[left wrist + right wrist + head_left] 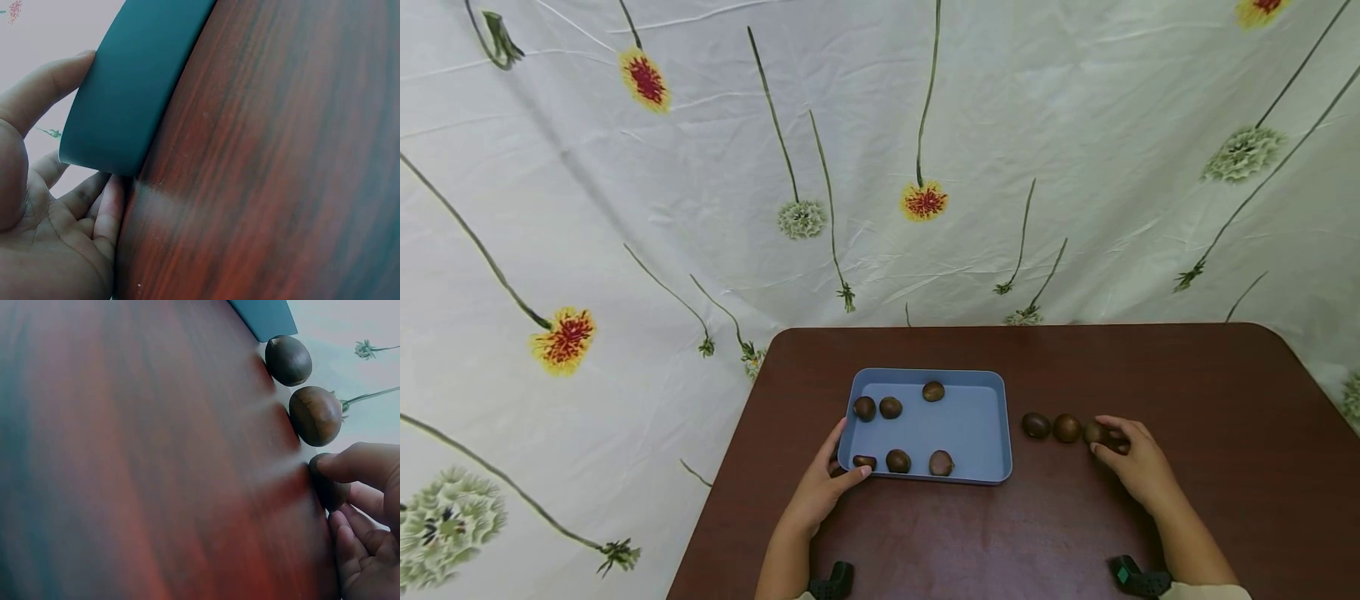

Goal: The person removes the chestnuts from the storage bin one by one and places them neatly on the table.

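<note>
A shallow blue tray (977,425) lies on the table with several brown chestnuts, among them one chestnut (933,391) near its far side and another chestnut (942,463) along the near side. My left hand (820,487) grips the tray's near left corner, thumb at the rim, other fingers low against it in the left wrist view. To the right of the tray, my right hand (1138,467) pinches a chestnut (327,482) between thumb and fingers, at the table surface. It ends a row with a reddish-brown chestnut (1067,428) and a darker chestnut (1036,425).
The dark reddish-brown table (1075,367) has rounded far corners. Behind it and to its left hangs a white cloth (722,167) printed with flowers. Black devices are strapped at the left wrist (832,581) and the right wrist (1138,577).
</note>
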Motion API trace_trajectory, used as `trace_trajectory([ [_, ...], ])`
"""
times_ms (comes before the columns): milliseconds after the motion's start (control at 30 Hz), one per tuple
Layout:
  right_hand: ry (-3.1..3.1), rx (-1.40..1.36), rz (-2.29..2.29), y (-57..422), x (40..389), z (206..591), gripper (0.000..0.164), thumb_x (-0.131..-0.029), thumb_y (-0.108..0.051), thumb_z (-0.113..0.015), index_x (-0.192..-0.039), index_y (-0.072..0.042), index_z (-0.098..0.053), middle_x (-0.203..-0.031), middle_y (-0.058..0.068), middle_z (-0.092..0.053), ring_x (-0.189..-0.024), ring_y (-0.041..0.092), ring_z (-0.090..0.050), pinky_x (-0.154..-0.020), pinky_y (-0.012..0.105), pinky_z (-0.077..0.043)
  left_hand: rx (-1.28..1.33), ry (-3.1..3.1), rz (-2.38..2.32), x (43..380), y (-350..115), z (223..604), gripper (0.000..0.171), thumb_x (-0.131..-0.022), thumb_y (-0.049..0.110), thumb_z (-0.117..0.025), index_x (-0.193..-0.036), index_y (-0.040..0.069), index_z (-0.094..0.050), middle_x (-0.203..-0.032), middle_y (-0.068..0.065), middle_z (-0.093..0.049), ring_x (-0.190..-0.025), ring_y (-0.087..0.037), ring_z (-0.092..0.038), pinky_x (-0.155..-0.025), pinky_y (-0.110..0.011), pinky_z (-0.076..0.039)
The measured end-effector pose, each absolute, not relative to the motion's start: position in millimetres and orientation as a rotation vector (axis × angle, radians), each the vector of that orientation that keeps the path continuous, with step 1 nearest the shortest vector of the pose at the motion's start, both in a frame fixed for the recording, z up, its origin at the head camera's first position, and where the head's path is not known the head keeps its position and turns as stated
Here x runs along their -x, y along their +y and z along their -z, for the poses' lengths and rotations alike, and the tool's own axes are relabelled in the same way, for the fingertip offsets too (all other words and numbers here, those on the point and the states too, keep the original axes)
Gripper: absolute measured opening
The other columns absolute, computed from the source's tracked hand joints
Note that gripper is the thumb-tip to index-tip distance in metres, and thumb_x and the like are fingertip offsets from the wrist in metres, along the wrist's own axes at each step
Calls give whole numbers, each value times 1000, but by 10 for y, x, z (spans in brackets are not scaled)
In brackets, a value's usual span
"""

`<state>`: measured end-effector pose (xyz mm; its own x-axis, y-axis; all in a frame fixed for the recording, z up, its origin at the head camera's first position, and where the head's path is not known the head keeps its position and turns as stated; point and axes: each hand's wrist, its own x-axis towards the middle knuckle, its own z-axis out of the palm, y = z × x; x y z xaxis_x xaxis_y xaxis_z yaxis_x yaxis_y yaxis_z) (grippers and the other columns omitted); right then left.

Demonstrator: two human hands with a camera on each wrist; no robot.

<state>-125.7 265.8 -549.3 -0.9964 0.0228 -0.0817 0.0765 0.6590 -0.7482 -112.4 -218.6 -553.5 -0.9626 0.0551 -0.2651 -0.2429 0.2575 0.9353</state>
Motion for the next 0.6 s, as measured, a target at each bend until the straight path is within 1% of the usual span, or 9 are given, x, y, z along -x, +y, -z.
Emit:
trace_trajectory([
  [67,2803,-85,1269,2659,1259,5496,53,-100,-25,-66,-144,-1,-51,-138,25,-46,-122,39,-51,-89,31,-46,174,2289,-1766,1130,-2188,5540,96,-88,33,-80,-162,39,-19,-162,-12,-33,-133,-35,-53,-100,-46,-48],
  [200,2802,-95,1270,2652,1253,5493,52,-99,-24,-67,-144,-2,-52,-137,24,-48,-121,38,-52,-83,18,-43,168,2296,-1759,1132,-2190,5551,96,-88,34,-80,-162,38,-19,-160,-13,-34,-133,-35,-54,-99,-47,-48],
  [300,2801,-100,1281,2645,1248,5487,54,-99,-24,-68,-144,-1,-51,-138,24,-48,-121,37,-53,-80,12,-40,169,2295,-1762,1128,-2189,5550,96,-88,33,-80,-162,37,-20,-160,-14,-35,-132,-35,-54,-98,-47,-49],
  [500,2763,-117,1337,2645,1244,5474,66,-99,-38,-66,-149,1,-45,-143,25,-44,-125,39,-50,-81,10,-38,179,2289,-1771,1135,-2192,5550,96,-87,33,-81,-162,38,-20,-161,-13,-35,-132,-34,-54,-99,-46,-48],
  [600,2738,-141,1359,2650,1234,5472,67,-100,-41,-63,-151,-1,-43,-145,25,-42,-126,39,-48,-82,11,-39,175,2298,-1764,1134,-2190,5554,96,-87,34,-80,-162,37,-20,-162,-13,-34,-133,-34,-54,-100,-47,-48],
])
